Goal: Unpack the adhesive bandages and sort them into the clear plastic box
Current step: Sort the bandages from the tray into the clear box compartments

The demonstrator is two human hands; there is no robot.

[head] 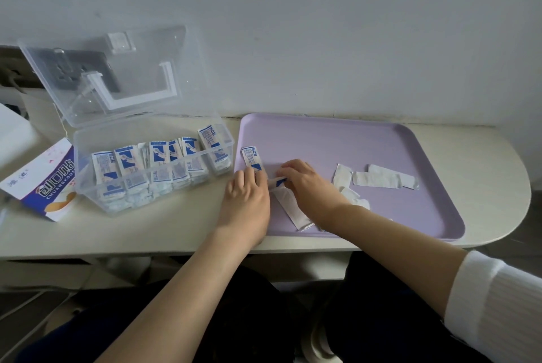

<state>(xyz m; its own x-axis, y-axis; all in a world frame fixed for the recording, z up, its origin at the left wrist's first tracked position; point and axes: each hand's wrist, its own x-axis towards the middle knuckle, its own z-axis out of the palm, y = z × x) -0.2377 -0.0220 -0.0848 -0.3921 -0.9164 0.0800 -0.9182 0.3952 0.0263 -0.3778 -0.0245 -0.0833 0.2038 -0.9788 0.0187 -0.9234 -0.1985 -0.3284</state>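
White ribbed sleeve [495, 307], rt side

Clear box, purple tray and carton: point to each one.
clear box [82, 152], head view, bare left wall
purple tray [352, 151], head view, bare floor
carton [47, 186], head view, printed front
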